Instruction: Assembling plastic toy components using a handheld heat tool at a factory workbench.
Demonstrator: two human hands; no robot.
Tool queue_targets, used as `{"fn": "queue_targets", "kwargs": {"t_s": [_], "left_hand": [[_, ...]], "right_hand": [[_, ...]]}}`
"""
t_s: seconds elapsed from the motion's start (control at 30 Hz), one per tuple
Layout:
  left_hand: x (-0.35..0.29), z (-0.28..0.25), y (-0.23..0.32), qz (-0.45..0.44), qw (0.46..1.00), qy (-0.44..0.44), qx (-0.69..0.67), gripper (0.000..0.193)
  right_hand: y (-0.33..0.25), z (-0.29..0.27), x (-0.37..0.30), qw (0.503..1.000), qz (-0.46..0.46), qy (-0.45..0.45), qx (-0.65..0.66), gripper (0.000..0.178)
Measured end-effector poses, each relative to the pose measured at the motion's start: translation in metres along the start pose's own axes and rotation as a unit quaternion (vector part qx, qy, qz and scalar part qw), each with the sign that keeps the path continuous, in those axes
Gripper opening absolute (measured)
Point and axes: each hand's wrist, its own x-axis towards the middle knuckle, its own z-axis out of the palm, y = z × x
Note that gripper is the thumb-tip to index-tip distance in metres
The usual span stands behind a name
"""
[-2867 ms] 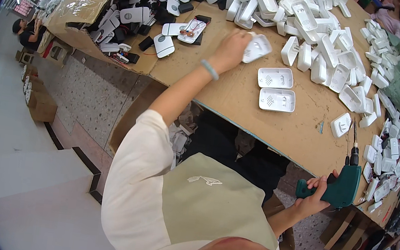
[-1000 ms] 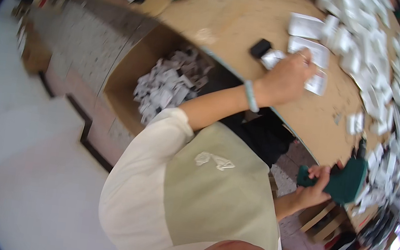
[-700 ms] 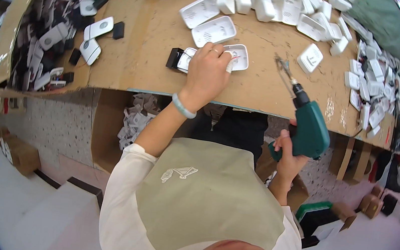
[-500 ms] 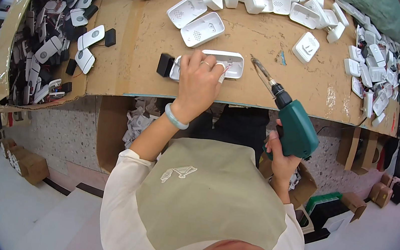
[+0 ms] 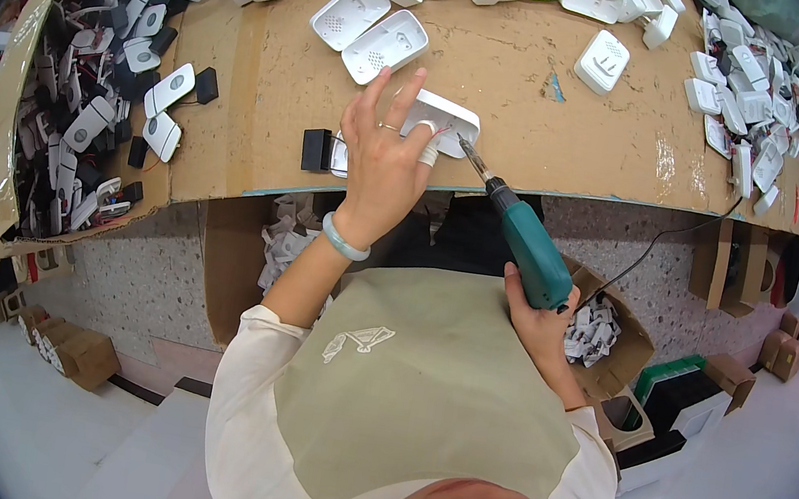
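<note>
My left hand [image 5: 387, 152] presses down on a white rectangular plastic housing [image 5: 447, 115] near the front edge of the cardboard-covered bench [image 5: 578, 122]; two fingers stick up. My right hand [image 5: 539, 321] grips a teal electric screwdriver [image 5: 526, 246]. Its bit points up and to the left, with the tip at the housing's front right side. A small black part [image 5: 316, 149] lies just left of my left hand.
Two open white shells [image 5: 368, 31] lie behind the housing, and another white housing [image 5: 601, 58] sits to the right. Heaps of white and black parts [image 5: 101, 99] fill the left, far and right of the bench. Cardboard boxes of parts [image 5: 601, 332] stand under the bench.
My left hand has brought the white housing back from the far side to the front edge. My right hand has raised the screwdriver from beside my lap to the housing.
</note>
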Motion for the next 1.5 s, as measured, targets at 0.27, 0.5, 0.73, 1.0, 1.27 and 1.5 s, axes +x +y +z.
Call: {"fn": "queue_targets", "kwargs": {"t_s": [0.27,0.5,0.73,1.0,1.27,1.5], "left_hand": [[-0.003,0.005,0.001,-0.017,1.000,-0.006,-0.021,0.015],[-0.005,0.007,-0.001,-0.027,0.999,-0.002,-0.022,0.017],[-0.004,0.009,-0.001,-0.032,0.999,0.004,-0.001,0.017],[-0.003,0.013,0.003,-0.039,0.999,0.011,0.012,0.016],[-0.004,0.013,0.003,-0.040,0.999,0.012,0.010,0.015],[-0.003,0.012,0.004,-0.044,0.999,0.008,0.006,0.014]], "right_hand": [[0.003,0.014,0.003,0.999,-0.027,0.016,-0.017,0.027],[0.007,0.022,0.006,0.999,-0.027,0.026,-0.015,0.026],[0.008,0.024,0.009,0.999,-0.014,0.035,-0.008,0.018],[0.010,0.025,0.015,0.999,-0.006,0.033,-0.002,0.016],[0.011,0.024,0.014,1.000,-0.009,0.028,-0.002,0.019],[0.014,0.024,0.014,1.000,-0.013,0.020,0.011,0.019]]}}
